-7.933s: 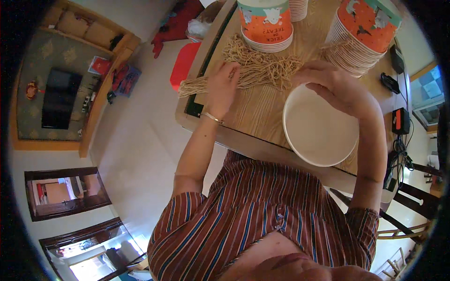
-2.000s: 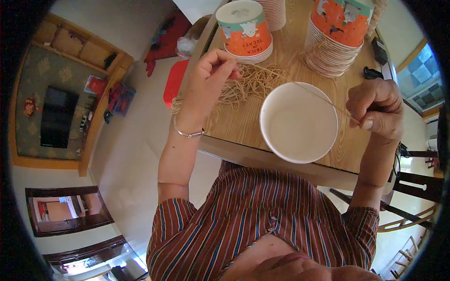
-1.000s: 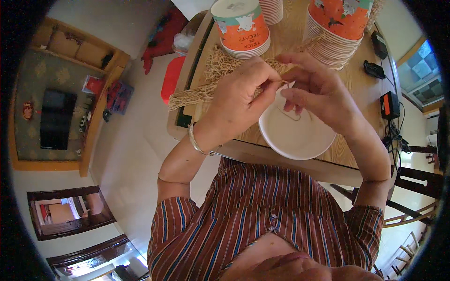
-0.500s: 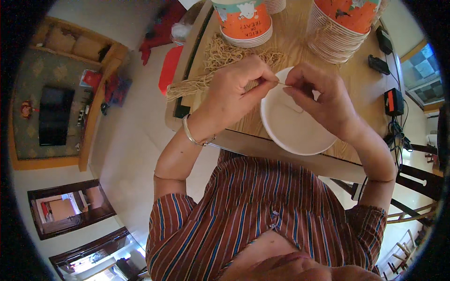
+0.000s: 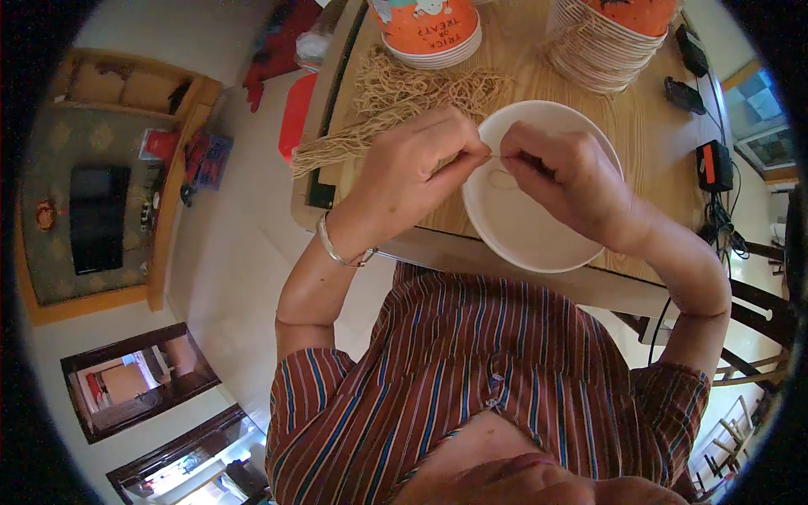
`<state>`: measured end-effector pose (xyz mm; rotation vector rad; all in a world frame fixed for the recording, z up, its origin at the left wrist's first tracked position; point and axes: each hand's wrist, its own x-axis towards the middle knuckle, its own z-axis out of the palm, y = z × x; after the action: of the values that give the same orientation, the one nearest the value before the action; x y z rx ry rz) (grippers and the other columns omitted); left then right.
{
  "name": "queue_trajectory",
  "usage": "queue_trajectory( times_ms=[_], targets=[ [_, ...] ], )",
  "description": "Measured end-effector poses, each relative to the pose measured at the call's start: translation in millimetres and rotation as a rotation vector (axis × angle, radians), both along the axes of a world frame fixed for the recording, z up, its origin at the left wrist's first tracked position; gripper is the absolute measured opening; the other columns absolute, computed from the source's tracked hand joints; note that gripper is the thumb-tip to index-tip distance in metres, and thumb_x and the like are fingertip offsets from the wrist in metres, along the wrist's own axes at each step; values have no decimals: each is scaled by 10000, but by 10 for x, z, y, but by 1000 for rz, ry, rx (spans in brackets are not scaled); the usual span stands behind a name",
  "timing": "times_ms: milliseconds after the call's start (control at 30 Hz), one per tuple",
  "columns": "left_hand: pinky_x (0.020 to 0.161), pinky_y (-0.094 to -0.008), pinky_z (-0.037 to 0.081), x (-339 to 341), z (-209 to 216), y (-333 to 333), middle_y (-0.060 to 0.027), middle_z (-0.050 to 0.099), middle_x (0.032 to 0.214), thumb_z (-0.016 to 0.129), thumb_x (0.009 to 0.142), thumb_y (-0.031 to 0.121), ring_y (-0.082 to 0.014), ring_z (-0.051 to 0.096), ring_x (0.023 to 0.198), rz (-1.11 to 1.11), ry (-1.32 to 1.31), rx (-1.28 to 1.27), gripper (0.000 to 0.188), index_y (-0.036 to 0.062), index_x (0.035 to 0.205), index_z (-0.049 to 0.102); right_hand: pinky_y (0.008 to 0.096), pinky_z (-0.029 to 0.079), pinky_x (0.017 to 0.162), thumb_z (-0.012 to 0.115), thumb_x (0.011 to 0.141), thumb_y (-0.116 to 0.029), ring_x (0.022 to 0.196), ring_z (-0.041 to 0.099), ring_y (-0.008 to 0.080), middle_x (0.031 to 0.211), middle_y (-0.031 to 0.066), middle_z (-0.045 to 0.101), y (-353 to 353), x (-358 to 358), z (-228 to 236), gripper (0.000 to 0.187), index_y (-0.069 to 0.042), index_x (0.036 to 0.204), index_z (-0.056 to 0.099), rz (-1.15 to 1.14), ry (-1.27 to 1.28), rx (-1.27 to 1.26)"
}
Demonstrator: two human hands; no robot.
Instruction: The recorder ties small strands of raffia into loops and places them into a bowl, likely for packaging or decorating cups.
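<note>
A thin beige cord (image 5: 495,156) spans the small gap between my two hands over a white paper bucket (image 5: 539,240), which I see from above. My left hand (image 5: 425,160) pinches it near the bucket's left rim. Over the opening, my right hand (image 5: 576,181) grips the same cord with curled fingers. A curved piece of cord shows against the bucket's inside, below the fingertips. Whether the cord passes through the bucket wall, I cannot tell. Beyond my left hand lies a tangled heap of beige cords (image 5: 383,88), with straighter strands gathered toward the table's left edge.
Behind the heap stands a stack of orange printed paper buckets (image 5: 433,34). Farther right is another stack (image 5: 602,55) with cords draped on its side. Black adapters (image 5: 714,167) and cables line the wooden table's (image 5: 656,181) right edge. A red stool (image 5: 296,114) stands left of the table.
My right hand has turned slightly and its fingers are closer together. The curved cord in the bucket has shifted left and drawn into a smaller loop. Both hands still pinch the cord.
</note>
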<state>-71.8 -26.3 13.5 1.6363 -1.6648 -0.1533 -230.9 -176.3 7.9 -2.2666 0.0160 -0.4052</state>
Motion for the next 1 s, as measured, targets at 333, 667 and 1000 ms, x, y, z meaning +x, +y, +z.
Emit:
queue_trajectory(
  times_ms=[333,667,1000],
  targets=[
    [670,-337,522,-17,-29,-9,-56,624,839,689,790,39,-238,640,788,30,-80,-28,107,82,865,627,254,412,602,572,927,-88,645,474,124,705,57,507,-40,0,-147,63,-27,915,561,5,85,259],
    [715,-346,485,49,-41,-49,-45,622,830,714,739,38,-242,584,790,-37,-131,-65,124,65,834,637,457,492,604,606,890,-121,719,624,402,755,184,609,23,-34,-48,102,-44,909,541,-77,-12,14],
    [755,-348,502,61,-105,-35,-39,626,851,734,713,25,-243,589,848,-28,-207,-133,178,72,861,646,446,493,598,585,913,-135,709,616,410,749,203,615,12,11,-91,104,-33,899,588,-56,7,70]
  ],
)
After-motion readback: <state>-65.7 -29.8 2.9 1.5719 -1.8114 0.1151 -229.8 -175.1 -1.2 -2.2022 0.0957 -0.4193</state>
